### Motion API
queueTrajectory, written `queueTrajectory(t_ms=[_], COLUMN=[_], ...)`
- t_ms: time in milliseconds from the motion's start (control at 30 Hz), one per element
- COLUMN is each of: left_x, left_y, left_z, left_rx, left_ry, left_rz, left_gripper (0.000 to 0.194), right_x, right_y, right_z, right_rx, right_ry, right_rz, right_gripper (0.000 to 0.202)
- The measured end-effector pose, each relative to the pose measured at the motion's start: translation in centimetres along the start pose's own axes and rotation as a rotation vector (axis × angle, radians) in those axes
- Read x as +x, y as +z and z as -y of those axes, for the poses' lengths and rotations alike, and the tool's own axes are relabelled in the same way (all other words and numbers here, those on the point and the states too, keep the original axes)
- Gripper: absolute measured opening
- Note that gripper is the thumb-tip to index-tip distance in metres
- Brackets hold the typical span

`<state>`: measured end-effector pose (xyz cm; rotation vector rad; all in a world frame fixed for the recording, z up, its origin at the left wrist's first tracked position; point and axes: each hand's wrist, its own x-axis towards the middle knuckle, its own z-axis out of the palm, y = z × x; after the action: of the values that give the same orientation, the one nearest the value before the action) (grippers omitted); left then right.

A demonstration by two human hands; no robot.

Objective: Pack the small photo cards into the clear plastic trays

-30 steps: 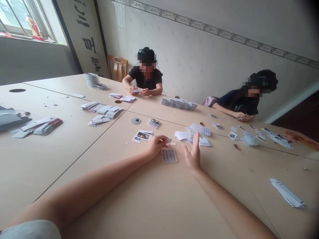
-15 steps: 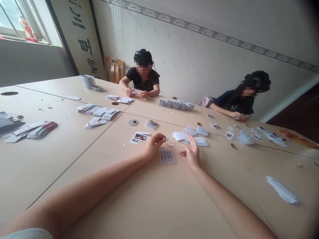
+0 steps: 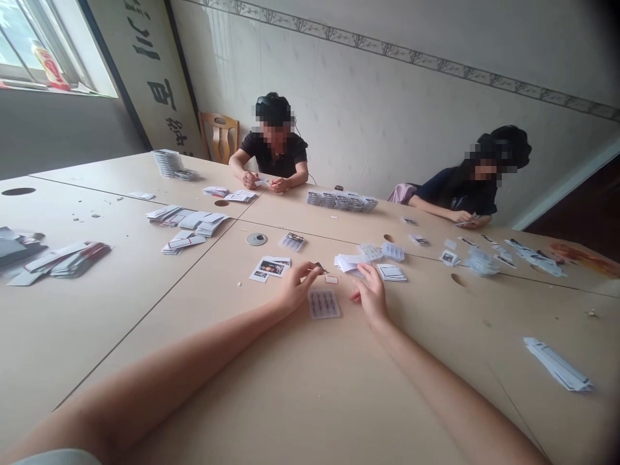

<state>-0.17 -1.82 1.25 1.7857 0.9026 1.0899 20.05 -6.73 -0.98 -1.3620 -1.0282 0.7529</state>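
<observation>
My left hand is closed in a pinch, with a small dark-and-white piece at its fingertips, too small to name. Just below and right of it, a clear plastic case with rows of small dark items lies flat on the table. A small red-edged label lies between my hands. My right hand has its fingers apart, beside white folded papers; whether its fingertips touch them I cannot tell. Right of that hand lies a stack of black-framed white cards. Printed picture cards are left of my left hand.
Across the table two people sit handling small cards. Stacked filled cases stand near them. Paper bundles lie to the left, clear empty cases and paper strips to the right. A round metal disc lies ahead.
My right hand's fingers have come lower and nearer the white papers. My left hand keeps its pinch, and the small piece in it now shows a darker side. The view has shifted slightly.
</observation>
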Motion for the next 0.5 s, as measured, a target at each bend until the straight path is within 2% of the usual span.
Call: queueTrajectory(t_ms=[133,300,400,500], left_x=[-0.1,-0.3,-0.7,-1.2], left_y=[0.1,0.1,0.2,0.2], left_z=[0.1,0.0,-0.4,-0.8], left_rx=[-0.101,-0.044,0.101,0.299], left_ry=[-0.004,0.004,0.136,0.292], left_rz=[-0.008,-0.018,0.053,0.189], left_gripper=[0.031,0.029,0.033,0.040], right_x=[0.0,-0.2,-0.5,-0.6], right_y=[0.1,0.1,0.2,0.4], right_z=[0.2,0.6,1.1,1.5], right_rx=[-0.014,-0.015,0.002,0.040], right_ry=[-0.027,-0.027,-0.048,-0.057], right_rz=[-0.019,-0.034,0.051,0.183], right_gripper=[0.036,0.025,0.021,0.028])
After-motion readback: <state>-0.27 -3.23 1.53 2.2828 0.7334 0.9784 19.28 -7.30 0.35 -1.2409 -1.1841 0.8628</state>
